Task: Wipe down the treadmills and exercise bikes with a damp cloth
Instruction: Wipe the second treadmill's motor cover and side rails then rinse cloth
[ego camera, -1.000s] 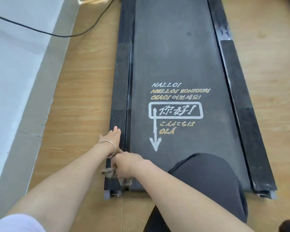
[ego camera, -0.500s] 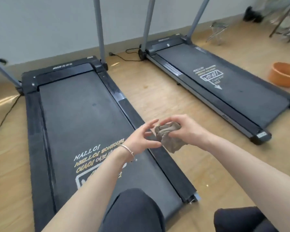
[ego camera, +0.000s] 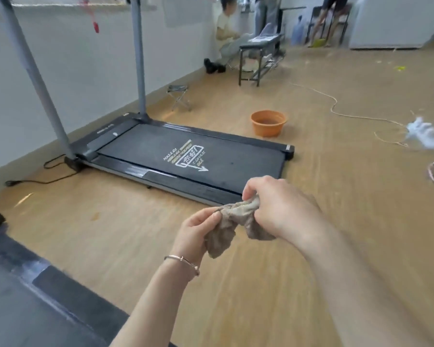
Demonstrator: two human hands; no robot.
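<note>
A crumpled grey-brown cloth (ego camera: 227, 227) hangs in the air between my two hands, above the wooden floor. My right hand (ego camera: 278, 206) grips its upper right part, fingers curled round it. My left hand (ego camera: 197, 231), with a bracelet on the wrist, pinches the cloth's left edge. A black treadmill (ego camera: 236, 162) with white and yellow lettering lies on the floor beyond my hands, its grey uprights rising at the left. The side rail of a second treadmill (ego camera: 60, 289) crosses the bottom left corner.
An orange basin (ego camera: 268, 123) stands on the floor past the far treadmill. A small folding stool (ego camera: 179, 96) sits by the wall. A bench (ego camera: 258, 58) and people are at the back. A cord (ego camera: 336, 108) and a white rag (ego camera: 424, 134) lie at the right.
My view swung right from the first treadmill's left rail to the second treadmill. The right hand lifted the cloth off the rail, and the left hand came up and pinched it.
</note>
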